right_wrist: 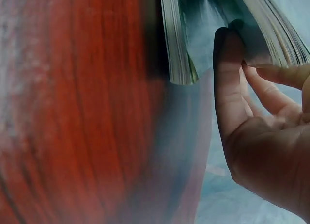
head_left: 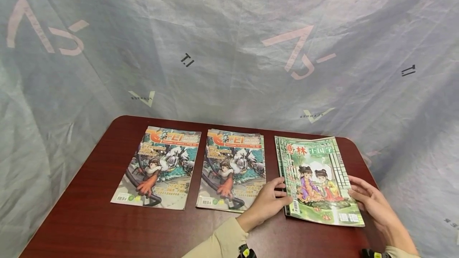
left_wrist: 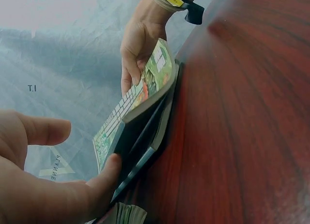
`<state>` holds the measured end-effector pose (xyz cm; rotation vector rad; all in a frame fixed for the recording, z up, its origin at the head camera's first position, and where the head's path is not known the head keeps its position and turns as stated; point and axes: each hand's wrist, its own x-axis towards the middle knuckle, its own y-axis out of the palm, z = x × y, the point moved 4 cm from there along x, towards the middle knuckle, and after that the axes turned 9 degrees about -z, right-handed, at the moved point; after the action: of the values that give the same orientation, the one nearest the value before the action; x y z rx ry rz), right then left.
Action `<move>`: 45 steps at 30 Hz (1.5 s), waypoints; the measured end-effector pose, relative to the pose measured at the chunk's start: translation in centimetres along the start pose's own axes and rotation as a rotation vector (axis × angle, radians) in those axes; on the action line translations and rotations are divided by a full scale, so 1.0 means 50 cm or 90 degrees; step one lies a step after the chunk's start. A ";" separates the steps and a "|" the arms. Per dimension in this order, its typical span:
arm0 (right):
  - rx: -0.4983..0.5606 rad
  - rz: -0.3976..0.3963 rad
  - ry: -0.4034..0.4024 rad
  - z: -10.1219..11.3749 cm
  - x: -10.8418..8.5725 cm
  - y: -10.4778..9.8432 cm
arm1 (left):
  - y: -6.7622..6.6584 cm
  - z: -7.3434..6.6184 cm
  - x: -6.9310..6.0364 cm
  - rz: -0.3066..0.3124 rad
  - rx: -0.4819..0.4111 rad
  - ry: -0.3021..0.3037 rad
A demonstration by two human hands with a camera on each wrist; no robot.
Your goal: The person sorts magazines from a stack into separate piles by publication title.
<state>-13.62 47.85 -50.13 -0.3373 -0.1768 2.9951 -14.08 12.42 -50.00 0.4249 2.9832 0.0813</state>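
A green-covered magazine with two cartoon children lies at the right, on top of at least one more magazine. A gap shows between the upper one and the one beneath. My right hand grips the upper magazine by its right edge, with one finger in the gap below it in the right wrist view. My left hand is at the spine side. There a fingertip touches the spine, while another digit of that hand stays clear of the cover in the left wrist view.
Two piles of magazines with a red-sleeved cartoon figure lie to the left: a left magazine and a middle magazine, with edges of others beneath the middle one. The dark red table meets a grey cloth backdrop.
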 end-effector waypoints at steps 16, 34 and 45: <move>-0.360 -0.145 -0.096 0.032 0.012 0.022 | 0.003 0.004 0.001 0.022 -0.023 -0.002; -0.521 -0.113 -0.054 0.023 0.002 0.040 | 0.003 0.001 -0.009 0.053 -0.036 -0.004; -0.568 -0.202 -0.180 0.057 -0.023 0.076 | -0.058 -0.032 -0.019 0.018 -0.056 0.034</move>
<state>-13.58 43.67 -47.64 0.0552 -1.4402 2.4509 -14.18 9.31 -48.52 0.4621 3.0118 0.2295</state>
